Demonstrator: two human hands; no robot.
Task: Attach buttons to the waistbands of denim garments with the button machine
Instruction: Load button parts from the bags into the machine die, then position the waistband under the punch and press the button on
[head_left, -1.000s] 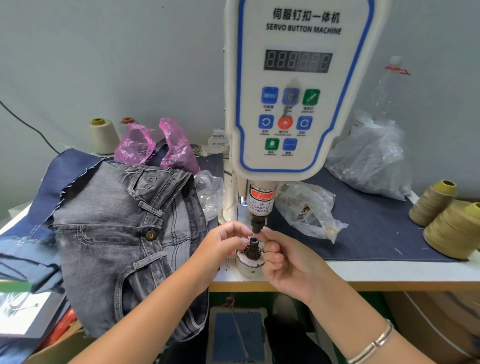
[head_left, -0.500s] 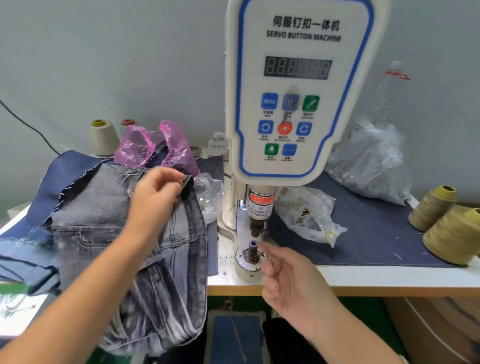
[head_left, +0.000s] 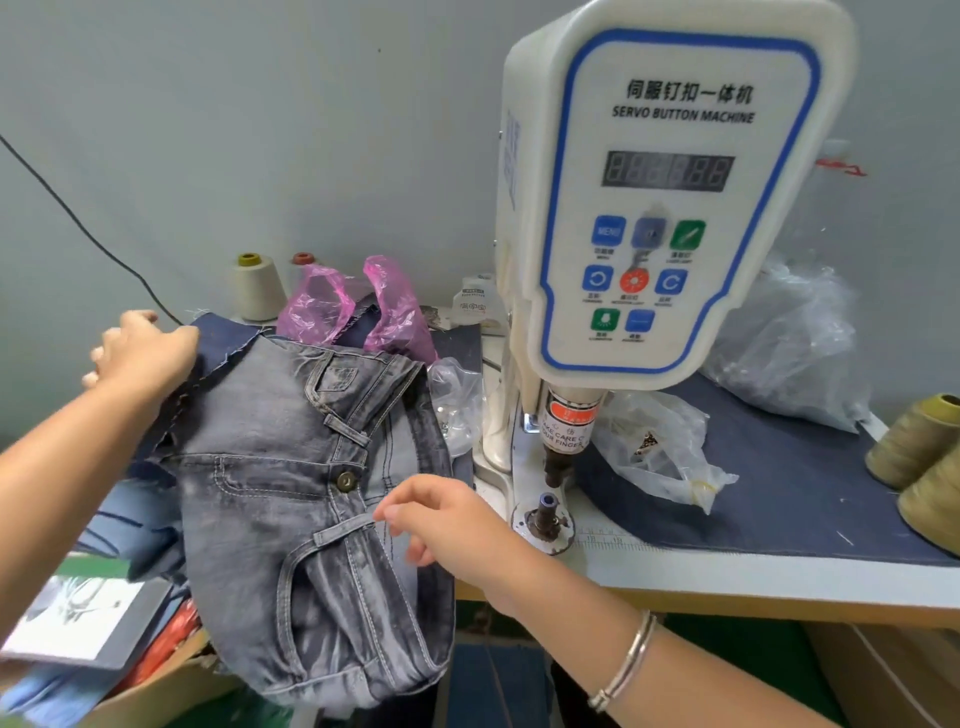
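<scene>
Jeans are lying left of the machine; left hand is gripping denim, right hand is reaching loosely open, apparently for the waistband.

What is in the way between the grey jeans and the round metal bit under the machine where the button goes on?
Nothing visible blocks it. The grey jeans lie just left of the lower die, with bare white base between. The right hand hovers over the jeans' edge there, and the left hand grips the denim farther left.

Grey washed denim jeans – brass waistband button attached – lie crumpled left of the white servo button machine.
</scene>
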